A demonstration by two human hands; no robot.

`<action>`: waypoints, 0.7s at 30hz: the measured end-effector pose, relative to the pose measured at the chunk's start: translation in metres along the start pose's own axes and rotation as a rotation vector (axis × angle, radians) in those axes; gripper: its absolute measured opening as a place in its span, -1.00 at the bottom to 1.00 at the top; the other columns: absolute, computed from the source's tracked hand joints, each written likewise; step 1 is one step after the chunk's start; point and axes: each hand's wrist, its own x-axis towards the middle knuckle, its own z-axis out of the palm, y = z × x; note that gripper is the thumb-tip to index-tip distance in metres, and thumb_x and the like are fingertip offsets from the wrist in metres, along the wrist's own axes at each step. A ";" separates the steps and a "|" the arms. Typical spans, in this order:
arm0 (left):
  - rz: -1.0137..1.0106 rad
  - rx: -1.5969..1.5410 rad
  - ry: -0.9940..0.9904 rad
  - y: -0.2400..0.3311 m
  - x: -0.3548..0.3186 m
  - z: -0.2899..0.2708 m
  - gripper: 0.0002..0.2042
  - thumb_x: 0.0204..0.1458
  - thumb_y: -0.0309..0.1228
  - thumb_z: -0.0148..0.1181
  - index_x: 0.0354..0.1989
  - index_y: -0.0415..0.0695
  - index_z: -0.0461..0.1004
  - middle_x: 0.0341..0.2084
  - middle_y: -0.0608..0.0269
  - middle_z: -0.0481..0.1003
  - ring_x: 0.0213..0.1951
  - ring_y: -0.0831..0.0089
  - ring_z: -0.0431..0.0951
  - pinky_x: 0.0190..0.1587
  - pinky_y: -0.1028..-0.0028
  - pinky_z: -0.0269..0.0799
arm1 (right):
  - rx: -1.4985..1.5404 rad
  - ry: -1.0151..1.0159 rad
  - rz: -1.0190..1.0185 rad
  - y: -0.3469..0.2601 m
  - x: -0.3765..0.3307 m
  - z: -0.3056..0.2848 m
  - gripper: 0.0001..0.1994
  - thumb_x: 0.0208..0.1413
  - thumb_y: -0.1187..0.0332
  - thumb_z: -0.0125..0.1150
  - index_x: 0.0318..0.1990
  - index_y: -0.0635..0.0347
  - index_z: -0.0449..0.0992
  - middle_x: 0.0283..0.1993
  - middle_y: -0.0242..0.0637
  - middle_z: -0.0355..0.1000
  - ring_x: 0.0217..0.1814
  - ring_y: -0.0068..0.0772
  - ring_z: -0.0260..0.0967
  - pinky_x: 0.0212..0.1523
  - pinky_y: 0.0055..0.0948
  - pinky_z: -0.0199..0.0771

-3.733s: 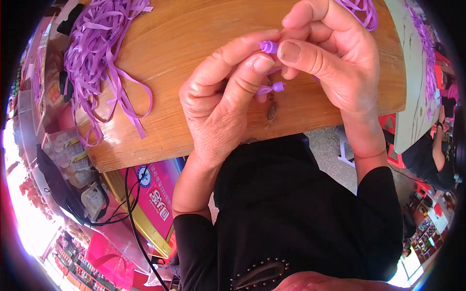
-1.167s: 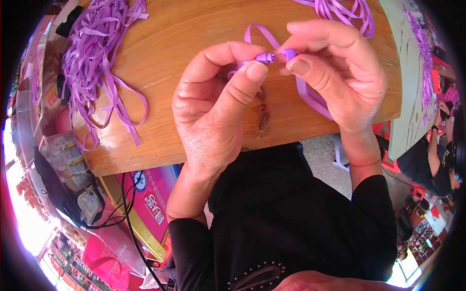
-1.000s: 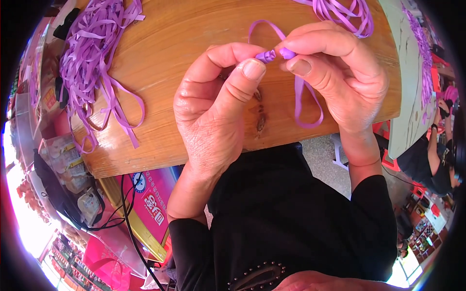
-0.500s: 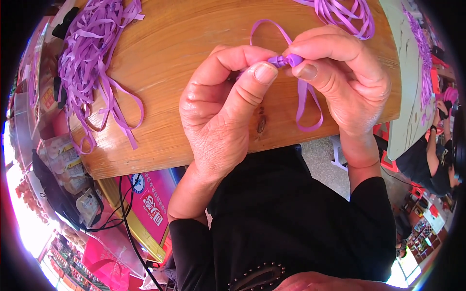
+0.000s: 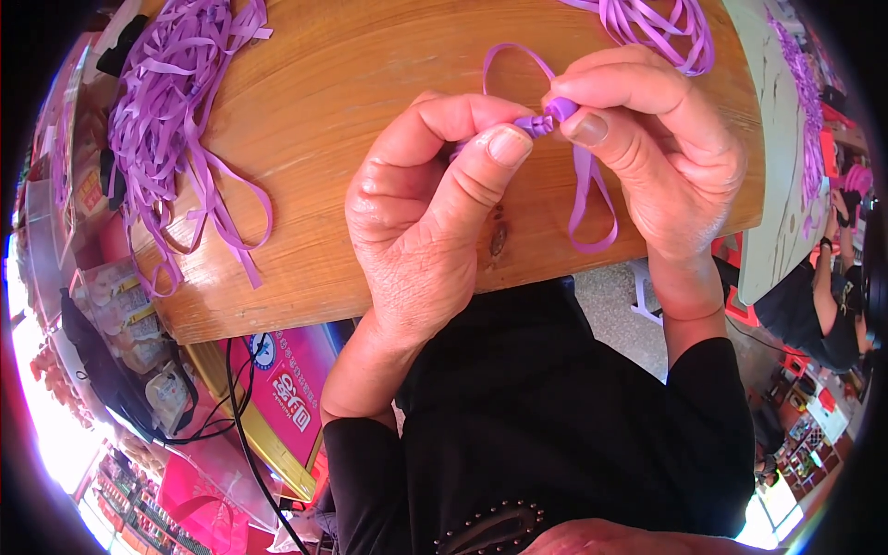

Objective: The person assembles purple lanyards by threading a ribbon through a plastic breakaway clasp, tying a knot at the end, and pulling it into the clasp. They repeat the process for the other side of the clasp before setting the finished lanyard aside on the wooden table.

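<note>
Over a wooden table [image 5: 370,102], my left hand [image 5: 421,213] and my right hand [image 5: 661,157] both pinch one purple ribbon [image 5: 585,199] at a small knot between thumb and fingertips. One loop of the ribbon arches up above the knot. Another loop hangs down past the table's front edge, between my two hands.
A heap of loose purple ribbons [image 5: 176,111] lies at the table's left end, and more purple ribbons [image 5: 661,28] lie at the far right. A pink box [image 5: 287,388] and black cables [image 5: 236,398] sit below the table. Another person [image 5: 837,287] is at the right rim.
My hands have drawn closer together on the ribbon. A loop now stands above the knot and a longer loop hangs below it.
</note>
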 end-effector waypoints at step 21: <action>-0.016 -0.029 -0.019 -0.004 0.002 -0.002 -0.81 0.18 -0.47 0.20 -0.10 -0.30 0.49 -0.30 0.24 0.53 -0.31 0.53 0.47 -0.17 0.55 0.41 | 0.033 -0.018 0.000 0.000 -0.003 0.001 -0.84 0.07 0.66 0.27 -0.17 0.38 0.54 -0.18 -0.12 0.48 -0.26 -0.50 0.43 -0.24 -0.61 0.47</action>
